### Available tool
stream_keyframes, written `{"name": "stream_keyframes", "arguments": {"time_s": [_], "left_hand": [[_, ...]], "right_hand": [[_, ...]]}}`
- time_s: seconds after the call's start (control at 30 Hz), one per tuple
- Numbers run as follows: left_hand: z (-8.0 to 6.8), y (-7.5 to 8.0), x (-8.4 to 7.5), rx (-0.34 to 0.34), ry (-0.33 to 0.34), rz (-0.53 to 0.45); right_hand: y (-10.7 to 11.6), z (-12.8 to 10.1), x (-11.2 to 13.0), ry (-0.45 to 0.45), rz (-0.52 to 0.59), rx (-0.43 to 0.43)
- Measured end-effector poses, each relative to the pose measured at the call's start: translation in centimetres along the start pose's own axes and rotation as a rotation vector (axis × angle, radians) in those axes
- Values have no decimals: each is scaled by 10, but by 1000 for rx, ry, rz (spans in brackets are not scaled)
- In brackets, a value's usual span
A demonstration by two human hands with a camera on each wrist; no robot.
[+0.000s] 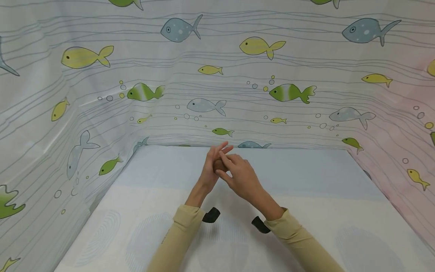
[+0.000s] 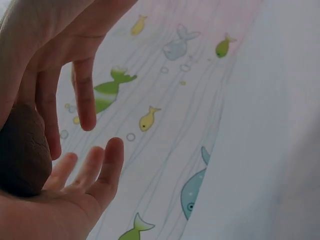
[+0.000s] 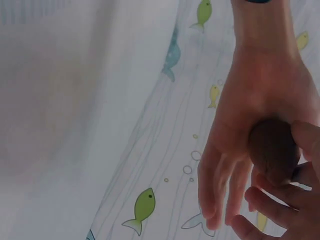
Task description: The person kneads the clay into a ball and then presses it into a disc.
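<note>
Near the centre of the head view, a small brown rounded lump point(image 1: 218, 165) sits sandwiched between the left hand point(image 1: 211, 166), palm flat with fingers extended, and the right hand point(image 1: 239, 174), whose curled fingers press it. With no full grasp, uneven pressure could let it slip onto the pale table point(image 1: 306, 177). Its surface appears matte, dull, faintly creased.

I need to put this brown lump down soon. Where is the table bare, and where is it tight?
Bare table lies left and right of the hands, out to the fish curtain, and behind them. It is tight only mid-table, where the left hand and right hand press the brown lump.
</note>
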State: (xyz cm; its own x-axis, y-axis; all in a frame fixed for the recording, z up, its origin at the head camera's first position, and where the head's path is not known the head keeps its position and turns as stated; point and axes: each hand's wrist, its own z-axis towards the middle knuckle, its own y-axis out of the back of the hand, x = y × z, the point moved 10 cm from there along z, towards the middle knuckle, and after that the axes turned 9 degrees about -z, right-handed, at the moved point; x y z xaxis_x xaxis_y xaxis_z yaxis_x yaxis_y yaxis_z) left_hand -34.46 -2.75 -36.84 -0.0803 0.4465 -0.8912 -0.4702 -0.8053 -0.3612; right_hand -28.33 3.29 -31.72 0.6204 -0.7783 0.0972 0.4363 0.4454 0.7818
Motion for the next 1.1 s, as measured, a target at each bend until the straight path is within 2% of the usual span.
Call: {"name": "stream_keyframes", "arguments": {"time_s": [0.1, 0.2, 0.4, 0.5, 0.7, 0.8, 1.1], "left_hand": [[2, 0, 0, 0, -6, -40], [2, -1, 1, -1, -3, -52], [2, 2, 3, -21, 13, -41], [3, 1, 4, -13, 17, -45], [-1, -13, 1, 30, 46, -72], [-5, -19, 0, 35, 77, -65], [-13, -23, -1, 47, 98, 42]], "right_hand": [[-5, -1, 4, -15, 19, 8], [-13, -1, 7, -48, 72, 54], [-30, -7, 7, -165, 269, 197], [-35, -10, 7, -214, 363, 231], [-38, -11, 13, -257, 544, 217], [-39, -10, 16, -263, 598, 206], [-47, -8, 10, -359, 734, 206]]}}
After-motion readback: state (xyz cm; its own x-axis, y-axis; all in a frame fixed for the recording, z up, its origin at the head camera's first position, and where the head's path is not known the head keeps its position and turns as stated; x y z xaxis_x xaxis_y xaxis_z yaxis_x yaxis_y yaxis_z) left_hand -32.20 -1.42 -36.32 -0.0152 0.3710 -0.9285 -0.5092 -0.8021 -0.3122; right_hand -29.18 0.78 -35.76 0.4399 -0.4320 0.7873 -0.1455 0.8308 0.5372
